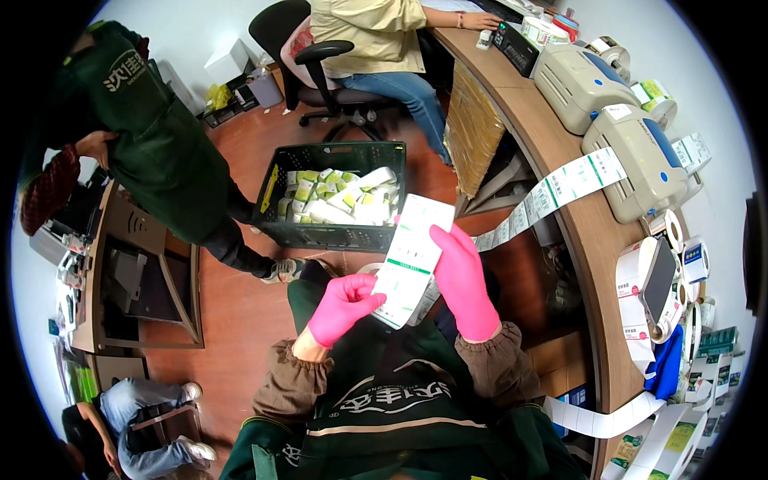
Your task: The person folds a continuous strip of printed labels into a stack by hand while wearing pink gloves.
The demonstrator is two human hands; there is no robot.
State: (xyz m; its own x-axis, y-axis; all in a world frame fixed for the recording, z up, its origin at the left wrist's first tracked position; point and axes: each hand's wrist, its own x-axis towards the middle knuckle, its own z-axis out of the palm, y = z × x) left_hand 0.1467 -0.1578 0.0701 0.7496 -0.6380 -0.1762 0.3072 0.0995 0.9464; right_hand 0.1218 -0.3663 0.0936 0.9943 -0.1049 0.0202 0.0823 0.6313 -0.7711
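Note:
Between my hands is a folded strip of printed labels, white with green bands and black print. My left hand, in a pink glove, pinches its lower left edge between thumb and fingers. On the right side, my right hand, also gloved in pink, grips the strip with its thumb on the front. Its other fingers are mostly hidden behind the paper. Another label strip hangs in a curve from the nearer label printer and passes behind my right hand; whether the two strips join is hidden.
A dark green plastic crate with bundled label rolls stands on the floor ahead. The curved wooden desk on my right bears a second printer, a smartphone and label rolls. One person in an apron stands at left; two others sit nearby.

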